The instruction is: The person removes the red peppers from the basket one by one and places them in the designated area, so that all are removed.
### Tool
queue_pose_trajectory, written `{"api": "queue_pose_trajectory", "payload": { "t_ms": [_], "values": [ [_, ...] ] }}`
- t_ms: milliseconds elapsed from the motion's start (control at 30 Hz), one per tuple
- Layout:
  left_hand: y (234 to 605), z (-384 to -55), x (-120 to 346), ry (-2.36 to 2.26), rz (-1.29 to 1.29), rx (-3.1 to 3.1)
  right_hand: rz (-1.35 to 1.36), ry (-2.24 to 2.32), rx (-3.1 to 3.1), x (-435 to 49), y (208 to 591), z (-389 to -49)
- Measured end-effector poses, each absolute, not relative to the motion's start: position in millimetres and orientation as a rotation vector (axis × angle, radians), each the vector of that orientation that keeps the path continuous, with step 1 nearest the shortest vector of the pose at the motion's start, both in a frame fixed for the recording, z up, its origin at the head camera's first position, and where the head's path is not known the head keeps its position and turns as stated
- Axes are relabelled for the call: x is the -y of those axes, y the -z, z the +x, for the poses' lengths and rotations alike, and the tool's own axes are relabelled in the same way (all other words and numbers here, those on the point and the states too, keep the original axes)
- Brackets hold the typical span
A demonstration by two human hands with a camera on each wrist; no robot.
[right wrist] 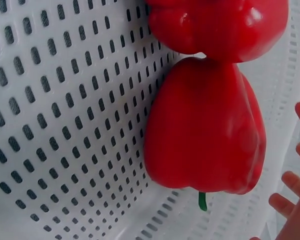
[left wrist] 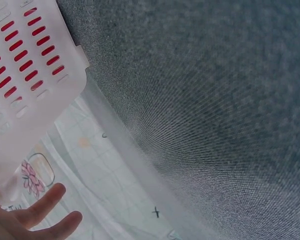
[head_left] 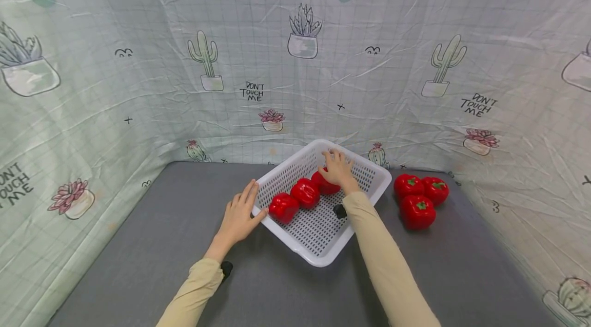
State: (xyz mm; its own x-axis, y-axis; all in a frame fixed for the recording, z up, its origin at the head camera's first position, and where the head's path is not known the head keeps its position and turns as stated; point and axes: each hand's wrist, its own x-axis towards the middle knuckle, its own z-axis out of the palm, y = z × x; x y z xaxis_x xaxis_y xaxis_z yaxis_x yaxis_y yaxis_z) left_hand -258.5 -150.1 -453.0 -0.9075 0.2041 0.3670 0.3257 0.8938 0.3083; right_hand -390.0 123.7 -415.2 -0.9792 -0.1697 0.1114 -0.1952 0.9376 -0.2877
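Note:
A white slotted plastic basket (head_left: 318,261) sits at an angle on the dark table. Three red bell peppers lie in a row inside it: a left one (head_left: 283,208), a middle one (head_left: 305,193) and a far one (head_left: 324,186) partly hidden by my right hand (head_left: 340,169). That hand reaches over the basket with fingers spread. In the right wrist view its fingers stand apart from the pepper (right wrist: 205,130), whose green stem shows. My left hand (head_left: 240,213) rests at the basket's left corner, fingers extended along the rim; two straight fingers (left wrist: 45,202) show beside the basket wall (left wrist: 65,100).
Three more red bell peppers stand grouped right of the basket: a back left one (head_left: 408,186), a back right one (head_left: 435,190) and a front one (head_left: 417,212). Behind the grey table (head_left: 184,204) hangs a cactus-print cloth (head_left: 258,34), also along both sides.

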Motion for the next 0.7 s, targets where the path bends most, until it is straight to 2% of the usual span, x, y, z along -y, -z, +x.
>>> {"api": "queue_pose_trajectory", "payload": {
  "t_ms": [700],
  "values": [
    [453.4, -258.9, 149.8, 0.533, -0.398, 2.724, 0.379, -0.249, 3.238, -133.0, 419.8, -382.6]
  ]
}}
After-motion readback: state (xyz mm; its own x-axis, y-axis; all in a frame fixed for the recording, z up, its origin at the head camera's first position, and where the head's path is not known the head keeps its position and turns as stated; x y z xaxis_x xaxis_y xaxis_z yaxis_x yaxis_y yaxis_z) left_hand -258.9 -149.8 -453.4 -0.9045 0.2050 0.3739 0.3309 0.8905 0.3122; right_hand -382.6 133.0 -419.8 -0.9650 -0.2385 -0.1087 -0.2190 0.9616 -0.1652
